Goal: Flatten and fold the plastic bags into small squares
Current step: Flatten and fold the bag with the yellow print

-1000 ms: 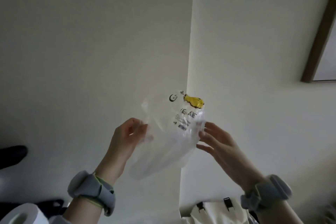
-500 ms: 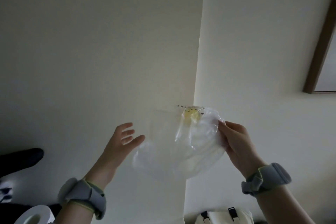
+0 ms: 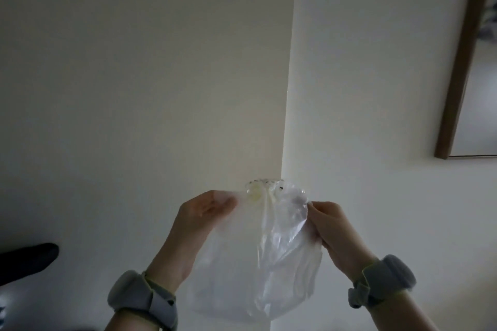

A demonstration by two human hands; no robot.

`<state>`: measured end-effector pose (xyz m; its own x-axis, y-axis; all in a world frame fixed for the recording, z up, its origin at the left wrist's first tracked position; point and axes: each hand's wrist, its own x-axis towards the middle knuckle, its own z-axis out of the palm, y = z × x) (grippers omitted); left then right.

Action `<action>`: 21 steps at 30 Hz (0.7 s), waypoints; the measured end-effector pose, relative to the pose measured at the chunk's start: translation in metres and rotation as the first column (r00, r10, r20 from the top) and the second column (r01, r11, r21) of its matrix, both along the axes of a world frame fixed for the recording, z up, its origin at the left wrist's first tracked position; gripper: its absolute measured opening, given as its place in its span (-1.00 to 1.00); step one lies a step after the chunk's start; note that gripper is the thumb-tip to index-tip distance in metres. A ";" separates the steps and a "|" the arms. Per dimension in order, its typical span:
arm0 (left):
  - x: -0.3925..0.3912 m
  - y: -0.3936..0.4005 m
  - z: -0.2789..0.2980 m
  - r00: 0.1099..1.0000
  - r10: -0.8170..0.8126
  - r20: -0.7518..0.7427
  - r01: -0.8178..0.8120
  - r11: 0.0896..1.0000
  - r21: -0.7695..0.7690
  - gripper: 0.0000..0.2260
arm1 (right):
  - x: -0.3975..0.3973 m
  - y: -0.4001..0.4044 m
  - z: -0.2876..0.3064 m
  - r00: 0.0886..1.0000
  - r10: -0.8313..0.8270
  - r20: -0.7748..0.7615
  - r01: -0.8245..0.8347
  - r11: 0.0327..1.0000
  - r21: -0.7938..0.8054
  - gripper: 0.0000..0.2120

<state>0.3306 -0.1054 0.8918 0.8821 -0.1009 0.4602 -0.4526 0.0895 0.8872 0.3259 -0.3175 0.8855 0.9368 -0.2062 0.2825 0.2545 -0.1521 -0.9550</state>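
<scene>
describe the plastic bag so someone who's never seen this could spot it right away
Find the vertical wall corner running down the middle of the view; low in front of it, two raised hands hold something up in the air. The left hand and right hand pinch the top corners of the plastic bag, which hangs between them. It is the only see-through, crinkled thing, with a faint yellowish mark and dark print near its top edge.

— What does the plastic bag [image 3: 271,258] look like?
— Clear, thin and crinkled, with a faint yellow patch and small dark print bunched at its top edge.
— And how does it sit?
— Held up in the air, hanging down loosely, its top corners pulled left and right, still unfolded.
</scene>
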 end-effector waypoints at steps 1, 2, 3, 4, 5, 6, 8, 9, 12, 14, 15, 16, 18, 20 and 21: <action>0.000 -0.003 0.000 0.998 0.059 -0.004 -0.059 0.997 -0.039 -0.93 | -0.001 -0.001 0.001 0.999 -0.017 0.049 0.019 0.999 -0.046 -0.70; 0.001 -0.004 -0.001 0.994 0.108 -0.015 -0.109 0.991 -0.073 -0.94 | -0.004 -0.001 0.001 0.993 -0.035 0.117 0.044 0.996 -0.077 -0.72; 0.002 -0.005 0.000 0.989 0.149 -0.024 -0.151 0.983 -0.107 -0.91 | -0.006 -0.003 0.001 0.981 -0.039 0.192 0.058 0.994 -0.095 -0.62; 0.002 -0.006 0.000 0.985 0.170 -0.037 -0.173 0.975 -0.142 -0.89 | -0.009 -0.005 0.001 0.970 0.001 0.244 0.029 0.992 -0.119 -0.47; 0.002 -0.006 0.000 0.983 0.178 -0.044 -0.183 0.969 -0.168 -0.87 | -0.013 -0.006 0.001 0.961 0.066 0.268 -0.029 0.990 -0.138 -0.36; 0.001 -0.007 0.001 0.983 0.178 -0.035 -0.181 0.966 -0.182 -0.87 | -0.015 -0.004 0.000 0.955 0.131 0.266 -0.091 0.984 -0.155 -0.32; -0.003 -0.010 0.001 0.986 0.168 0.000 -0.165 0.971 -0.175 -0.87 | -0.016 0.002 -0.004 0.955 0.162 0.249 -0.118 0.976 -0.182 -0.43; -0.004 -0.012 0.000 0.987 0.158 -0.004 -0.157 0.972 -0.176 -0.87 | -0.017 0.006 -0.003 0.957 0.125 0.262 -0.086 0.984 -0.157 -0.56; -0.004 -0.012 -0.003 0.991 0.133 -0.007 -0.132 0.975 -0.176 -0.94 | -0.016 0.010 0.001 0.972 0.062 0.225 -0.074 0.996 0.044 -0.71; -0.004 -0.010 -0.004 0.986 0.166 0.032 -0.158 0.973 -0.167 -0.92 | -0.018 0.010 0.004 0.976 0.101 0.194 -0.126 0.985 0.119 -0.70; -0.004 -0.010 -0.003 0.984 0.170 0.052 -0.159 0.973 -0.165 -0.92 | -0.018 0.011 0.006 0.975 0.086 0.203 -0.111 0.987 0.114 -0.76; -0.008 -0.011 -0.002 0.985 0.161 0.065 -0.149 0.975 -0.163 -0.92 | -0.018 0.012 0.006 0.976 0.057 0.211 -0.080 0.992 0.102 -0.84; -0.010 -0.012 -0.001 0.986 0.146 0.075 -0.130 0.975 -0.182 -0.87 | -0.017 0.017 0.008 0.974 0.004 0.225 -0.025 0.996 0.090 -0.91; -0.008 -0.007 -0.001 0.986 0.164 0.035 -0.150 0.956 -0.250 -0.85 | -0.018 0.015 0.010 0.967 -0.033 0.254 0.015 0.997 0.073 -0.92; -0.005 -0.002 0.000 0.980 0.196 0.029 -0.180 0.944 -0.278 -0.85 | -0.019 0.010 0.013 0.958 -0.072 0.278 0.055 0.996 0.068 -0.92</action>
<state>0.3255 -0.1074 0.8915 0.8455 0.2003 0.4950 -0.5319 0.2331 0.8141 0.3072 -0.3078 0.8984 0.8066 -0.2867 0.5169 0.5043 -0.1224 -0.8548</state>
